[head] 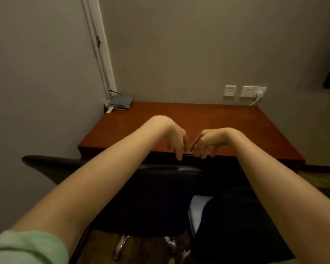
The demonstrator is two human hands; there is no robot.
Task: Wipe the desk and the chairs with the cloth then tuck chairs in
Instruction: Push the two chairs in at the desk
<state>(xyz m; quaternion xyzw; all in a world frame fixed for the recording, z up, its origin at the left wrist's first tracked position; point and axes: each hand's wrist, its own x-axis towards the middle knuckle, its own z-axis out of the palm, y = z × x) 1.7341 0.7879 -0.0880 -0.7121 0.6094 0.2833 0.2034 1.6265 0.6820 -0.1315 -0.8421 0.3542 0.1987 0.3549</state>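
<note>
Over desk (208, 119) edge: left hand (176, 139), right hand (208, 142), fingers downward.

Small plain office or study room, wooden desk (189, 121), black chair (151, 187), wall sockets (244, 91)

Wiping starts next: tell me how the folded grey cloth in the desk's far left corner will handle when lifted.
The folded grey cloth looks soft and layered, so probably floppy and apt to unfold. It seems thin, likely light. It may slide on the glossy red-brown desk.
</note>
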